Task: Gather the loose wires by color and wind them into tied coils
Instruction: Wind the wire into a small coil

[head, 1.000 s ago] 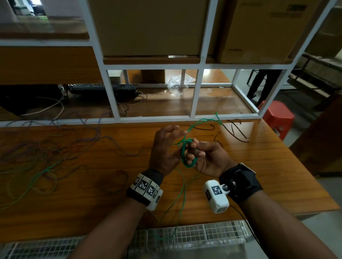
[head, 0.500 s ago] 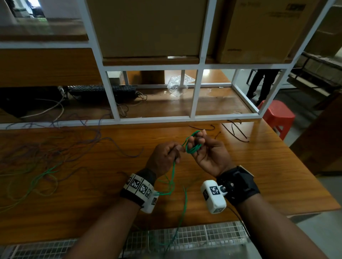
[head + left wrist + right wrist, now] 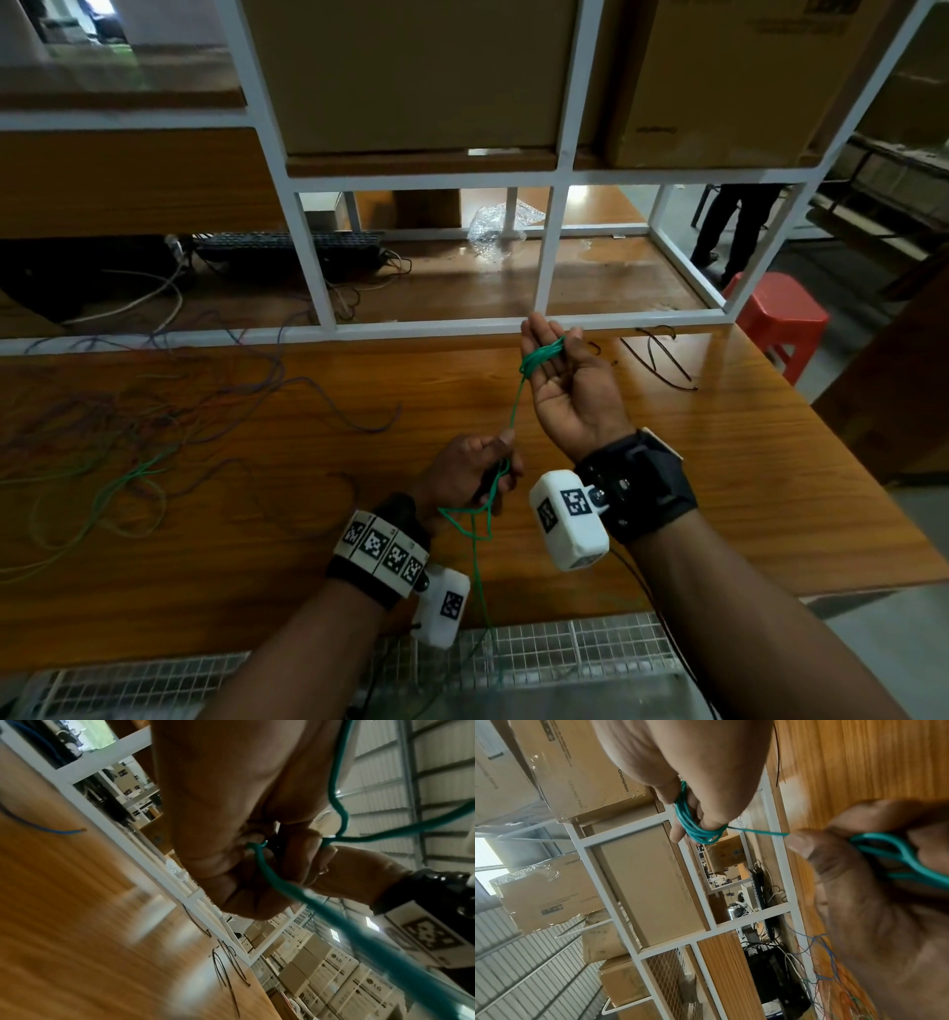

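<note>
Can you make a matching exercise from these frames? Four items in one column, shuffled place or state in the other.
Items:
1. green wire
2. left hand
3. black wires
4. red stool

Place or state:
A. lying loose on the table's far right
B. on the floor right of the table
C. wound round the right hand's fingers, running taut to the other hand
D. low and near, pinching the wire

Pairs: 1-C, 2-D, 3-A, 4-B
</note>
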Tool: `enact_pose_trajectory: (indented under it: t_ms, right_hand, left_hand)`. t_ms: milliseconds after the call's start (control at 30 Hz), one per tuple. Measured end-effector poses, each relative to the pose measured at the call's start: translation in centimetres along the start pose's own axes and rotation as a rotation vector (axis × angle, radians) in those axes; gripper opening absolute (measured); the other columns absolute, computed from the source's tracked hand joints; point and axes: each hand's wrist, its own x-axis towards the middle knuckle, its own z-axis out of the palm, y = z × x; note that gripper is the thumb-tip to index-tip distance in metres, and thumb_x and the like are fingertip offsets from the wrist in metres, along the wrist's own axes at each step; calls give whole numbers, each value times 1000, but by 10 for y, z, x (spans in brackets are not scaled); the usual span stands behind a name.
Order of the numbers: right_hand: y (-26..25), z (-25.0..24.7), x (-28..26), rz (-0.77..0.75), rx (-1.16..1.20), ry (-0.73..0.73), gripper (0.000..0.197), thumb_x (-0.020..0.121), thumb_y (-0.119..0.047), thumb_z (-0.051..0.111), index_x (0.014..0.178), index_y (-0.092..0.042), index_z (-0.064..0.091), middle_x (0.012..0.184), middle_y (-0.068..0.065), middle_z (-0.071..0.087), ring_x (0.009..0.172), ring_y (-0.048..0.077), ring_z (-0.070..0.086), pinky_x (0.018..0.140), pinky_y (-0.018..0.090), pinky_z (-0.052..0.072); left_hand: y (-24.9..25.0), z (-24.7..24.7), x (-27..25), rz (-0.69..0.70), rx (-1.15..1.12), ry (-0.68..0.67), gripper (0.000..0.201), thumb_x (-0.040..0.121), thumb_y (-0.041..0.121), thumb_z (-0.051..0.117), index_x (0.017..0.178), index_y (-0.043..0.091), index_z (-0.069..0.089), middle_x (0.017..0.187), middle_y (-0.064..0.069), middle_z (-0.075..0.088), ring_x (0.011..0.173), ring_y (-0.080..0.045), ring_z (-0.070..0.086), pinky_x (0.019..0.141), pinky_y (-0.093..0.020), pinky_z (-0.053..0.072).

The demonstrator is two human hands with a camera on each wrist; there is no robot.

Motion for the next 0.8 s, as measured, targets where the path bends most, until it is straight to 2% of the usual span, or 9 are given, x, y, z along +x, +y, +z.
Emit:
enact_pose_trajectory:
  t_ms: [67, 133, 233, 333, 467, 500, 600, 667, 800]
  right_hand:
    - [4, -1, 3, -26, -23, 12, 25, 110, -14, 42, 127, -1, 54, 123, 22, 72, 112, 27, 72, 107, 37, 52]
    - [9, -7, 7, -102, -234, -4, 29, 110, -17, 43, 131, -1, 55, 124, 17, 73, 119, 23, 69, 109, 36, 49]
    - [15, -25, 6, -323, -957, -83, 28, 109, -30, 49, 118, -11, 67, 118, 1, 77, 114, 12, 69, 101, 36, 52]
    - [11, -42, 7, -396, -1483, -202, 23, 107, -38, 52, 107, -27, 72, 110, -5, 77, 104, 14, 71, 93, 45, 57]
    - [0, -49, 7, -304, -1918, -403, 25, 107, -37, 50, 103, -19, 67, 91, 6, 72, 79, 25, 67, 71, 52, 55]
    - [-3, -48, 5, -256, -1986, -462, 26, 108, -37, 50, 102, -17, 65, 87, 7, 70, 75, 25, 65, 66, 48, 54]
    - [-10, -43, -1, -103, -2151, -603, 23, 108, -31, 50, 102, -15, 66, 85, 3, 69, 61, 7, 57, 52, 20, 41]
    - [-11, -39, -4, -26, -2184, -653, 17, 107, -23, 51, 102, -15, 64, 89, 0, 72, 67, 5, 61, 56, 20, 46]
    - [-17, -31, -8, 95, -2254, -667, 18, 107, -21, 49, 105, -11, 63, 94, 10, 69, 76, 17, 61, 68, 35, 53]
  left_hand:
    - [-2, -1, 0, 2, 50, 14, 45, 95, 46, 51, 73, 10, 67, 53, -3, 56, 43, -22, 47, 50, -30, 42]
    - [1, -1, 0, 5, 90, -5, 46, 93, 50, 52, 72, 12, 68, 53, -2, 56, 41, -22, 47, 50, -30, 40]
    - [10, -7, 1, -7, 72, 18, 49, 91, 59, 58, 73, 15, 72, 55, -3, 56, 45, -20, 43, 52, -31, 38]
    - [20, -21, -5, -43, 51, 13, 48, 95, 52, 56, 93, 7, 72, 60, -5, 54, 44, -15, 42, 51, -29, 44]
    - [28, -34, -19, -92, 60, 12, 33, 101, 34, 53, 107, 2, 60, 55, 1, 38, 44, -11, 26, 50, -26, 39]
    - [28, -38, -21, -94, 82, 42, 31, 102, 30, 53, 105, 1, 62, 55, 2, 36, 45, -11, 25, 49, -25, 38]
    - [31, -51, -24, -81, 169, 183, 31, 103, 27, 53, 101, 1, 70, 56, 3, 38, 49, -13, 28, 50, -26, 33]
    - [35, -57, -25, -63, 236, 263, 31, 104, 27, 51, 100, 5, 72, 56, 4, 40, 48, -10, 31, 50, -25, 32]
    - [49, -74, -24, 4, 357, 495, 31, 104, 28, 51, 92, 10, 72, 57, 4, 48, 47, -8, 38, 47, -24, 31]
